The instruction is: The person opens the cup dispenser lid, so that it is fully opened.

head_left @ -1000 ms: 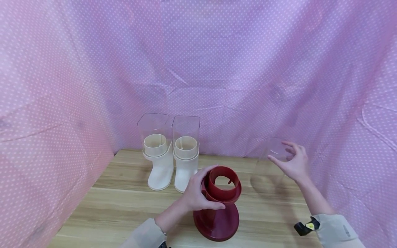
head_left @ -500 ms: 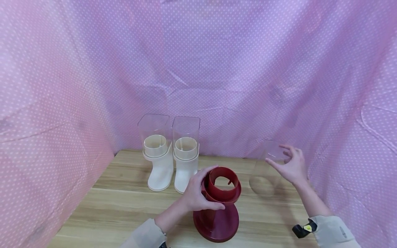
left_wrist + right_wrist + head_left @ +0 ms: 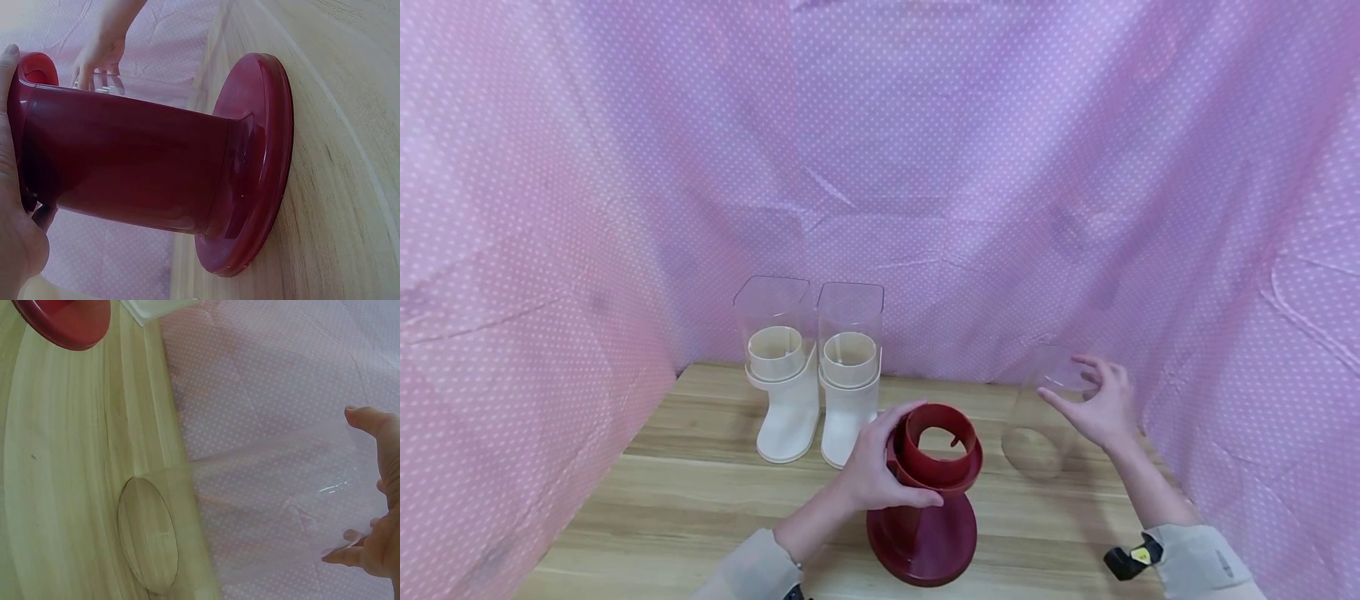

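My left hand (image 3: 880,471) grips a dark red stand (image 3: 928,546) just below its ring-shaped collar, thumb at the near side and fingers behind. The stand is upright on its round base, and in the left wrist view its thick column (image 3: 125,156) shows between collar and base. Off to the right, my right hand (image 3: 1105,408) holds a clear plastic cylinder (image 3: 281,512) near its upper end, thumb and fingers spread round it. The cylinder tilts a little, with its round lower rim close over the wooden table.
Two white boot-shaped stands (image 3: 788,429) with clear square containers (image 3: 850,304) on top are side by side behind the red stand. The wooden table (image 3: 722,517) ends at a pink dotted cloth (image 3: 880,167) hanging at the back and sides.
My right hand has drifted slightly left and toward me with the clear cylinder, whose lower end has shifted a little left. My left hand and the red stand have barely moved.
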Demonstrator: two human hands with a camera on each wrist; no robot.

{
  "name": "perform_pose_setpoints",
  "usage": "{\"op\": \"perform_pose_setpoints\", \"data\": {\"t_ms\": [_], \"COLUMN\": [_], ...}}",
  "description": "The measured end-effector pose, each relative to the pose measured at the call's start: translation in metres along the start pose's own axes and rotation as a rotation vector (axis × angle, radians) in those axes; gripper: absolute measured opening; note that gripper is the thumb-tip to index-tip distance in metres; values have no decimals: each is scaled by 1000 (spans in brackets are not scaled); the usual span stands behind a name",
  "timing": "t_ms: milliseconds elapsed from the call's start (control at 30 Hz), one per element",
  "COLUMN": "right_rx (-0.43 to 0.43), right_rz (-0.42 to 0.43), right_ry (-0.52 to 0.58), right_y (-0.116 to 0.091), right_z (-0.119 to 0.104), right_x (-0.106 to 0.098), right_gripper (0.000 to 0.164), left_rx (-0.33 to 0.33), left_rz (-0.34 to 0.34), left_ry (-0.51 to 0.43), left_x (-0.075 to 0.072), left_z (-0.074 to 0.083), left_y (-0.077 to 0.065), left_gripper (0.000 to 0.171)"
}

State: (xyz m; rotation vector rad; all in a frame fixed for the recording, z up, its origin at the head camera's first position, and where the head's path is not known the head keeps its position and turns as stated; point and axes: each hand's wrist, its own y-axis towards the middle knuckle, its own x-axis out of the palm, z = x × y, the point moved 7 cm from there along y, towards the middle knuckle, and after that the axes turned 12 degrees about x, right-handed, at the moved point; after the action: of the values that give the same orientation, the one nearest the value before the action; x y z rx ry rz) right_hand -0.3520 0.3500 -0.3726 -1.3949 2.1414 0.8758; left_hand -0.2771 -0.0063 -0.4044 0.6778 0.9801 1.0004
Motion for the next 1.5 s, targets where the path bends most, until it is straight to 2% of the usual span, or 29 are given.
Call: {"op": "perform_pose_setpoints", "data": {"t_ms": [167, 367, 467, 567, 633, 700, 767, 867, 967, 1067, 1400, 1500], "right_rx": [13, 9, -15, -35, -39, -32, -26, -24, -23, -20, -7, 10], "right_rz": [0, 2, 3, -3, -21, -46, -69, -80, -87, -88, -74, -91], "right_ry": [-2, -7, -10, -13, -9, -3, 6, 6, 9, 15, 22, 27], "right_y": [1, 1, 3, 6, 8, 9, 10, 10, 9, 9, 9, 9], "right_z": [4, 3, -2, -8, -10, -10, -10, -10, -9, -6, -4, -1], "right_x": [2, 2, -2, -8, -11, -12, -12, -11, -9, -8, -8, -5], "right_gripper": [86, 84, 78, 72, 71, 72, 72, 73, 72, 71, 74, 78], "left_rx": [-30, -62, -131, -206, -248, -273, -282, -297, -289, -261, -109, -98], "left_rz": [-32, -176, -190, -189, -218, -265, -298, -304, -310, -362, -648, -671], "left_ry": [-29, -128, -26, 198, 341, 445, 502, 508, 479, 443, 260, 324], "left_x": [1, 0, -7, -14, -13, -8, -4, -1, 0, 1, 3, 0], "left_z": [-8, -18, -6, 15, 28, 37, 40, 39, 36, 33, 16, 19], "left_y": [2, 12, 27, 45, 56, 64, 69, 71, 72, 75, 88, 88], "left_gripper": [109, 114, 113, 106, 102, 97, 87, 69, 56, 52, 67, 70]}}
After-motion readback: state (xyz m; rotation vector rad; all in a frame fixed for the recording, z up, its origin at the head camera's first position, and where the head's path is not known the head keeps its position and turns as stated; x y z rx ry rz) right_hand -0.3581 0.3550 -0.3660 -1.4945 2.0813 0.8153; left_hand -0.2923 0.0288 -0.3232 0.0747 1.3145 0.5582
